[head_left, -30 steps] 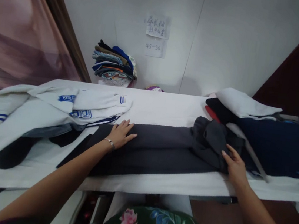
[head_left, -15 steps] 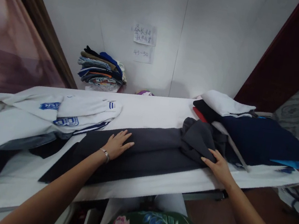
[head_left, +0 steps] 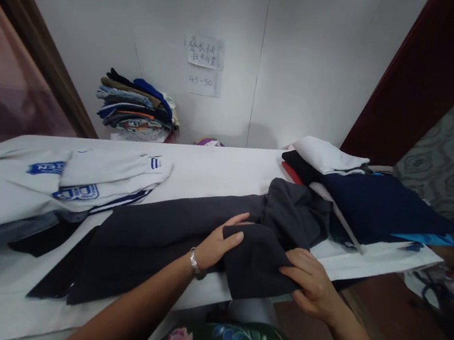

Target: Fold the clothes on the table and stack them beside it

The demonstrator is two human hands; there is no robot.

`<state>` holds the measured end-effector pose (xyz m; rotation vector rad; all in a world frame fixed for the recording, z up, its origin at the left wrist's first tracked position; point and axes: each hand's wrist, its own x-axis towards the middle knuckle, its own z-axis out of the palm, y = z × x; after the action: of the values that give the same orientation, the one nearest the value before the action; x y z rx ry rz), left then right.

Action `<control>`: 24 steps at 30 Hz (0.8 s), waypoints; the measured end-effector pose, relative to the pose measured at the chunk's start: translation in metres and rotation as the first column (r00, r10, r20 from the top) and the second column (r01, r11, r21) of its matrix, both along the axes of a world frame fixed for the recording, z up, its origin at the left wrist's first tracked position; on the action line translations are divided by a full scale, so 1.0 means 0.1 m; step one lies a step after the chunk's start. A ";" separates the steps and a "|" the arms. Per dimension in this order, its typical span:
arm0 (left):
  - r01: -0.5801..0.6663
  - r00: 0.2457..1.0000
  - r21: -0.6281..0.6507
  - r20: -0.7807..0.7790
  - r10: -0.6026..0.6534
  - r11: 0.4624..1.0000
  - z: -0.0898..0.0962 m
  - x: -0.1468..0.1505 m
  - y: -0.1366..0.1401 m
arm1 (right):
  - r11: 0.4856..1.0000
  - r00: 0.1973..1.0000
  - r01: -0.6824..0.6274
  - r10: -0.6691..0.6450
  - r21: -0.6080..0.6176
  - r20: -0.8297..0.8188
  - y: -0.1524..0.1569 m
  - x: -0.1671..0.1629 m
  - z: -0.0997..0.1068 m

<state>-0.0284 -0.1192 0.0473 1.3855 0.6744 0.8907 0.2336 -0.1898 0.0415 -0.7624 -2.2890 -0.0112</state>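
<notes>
A dark grey garment (head_left: pixel 187 209), apparently a jacket, lies lengthwise along the table, its left part flat and its right end bunched up. A loose flap of it, perhaps a sleeve, is lifted off near the table's front edge. My left hand (head_left: pixel 218 245) grips the flap's left side, thumb on top and fingers partly hidden behind the cloth. Its right edge is pinched in my right hand (head_left: pixel 312 282), fingers closed. Something small and shiny, maybe a zip, shows at the garment's lower left corner.
White garments with blue lettering (head_left: pixel 111 172) lie spread at the left of the white table (head_left: pixel 219 163). A stack of folded clothes (head_left: pixel 138 105) stands by the wall. At the right, a pile holds a navy garment (head_left: pixel 379 204) and a white one (head_left: pixel 327 155). Paper notes (head_left: pixel 206 53) hang on the wall.
My left hand has moved right, from lying flat on the garment to gripping its flap. My right hand has drawn the flap up and toward me. The view has shifted slightly right.
</notes>
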 end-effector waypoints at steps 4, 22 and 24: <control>-0.063 0.997 -0.194 0.037 0.071 0.979 0.05 -0.12 -0.18 | 0.997 1.000 0.006 -0.007 -0.083 -0.014 -0.01 -0.03 0.09; -0.500 0.795 -0.486 0.071 0.603 0.716 0.72 -0.67 -0.88 | 0.888 0.952 0.284 -0.307 -0.362 -0.006 2.19 0.47 0.04; -0.493 0.792 -0.506 0.076 0.606 0.708 0.71 -0.70 -0.90 | 0.888 0.965 0.261 -0.238 -0.378 0.107 2.36 0.47 0.04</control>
<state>-0.0987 -0.2088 0.1180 0.6172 1.0690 1.2481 0.2810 0.0459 0.0456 -1.2753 -2.2574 0.3173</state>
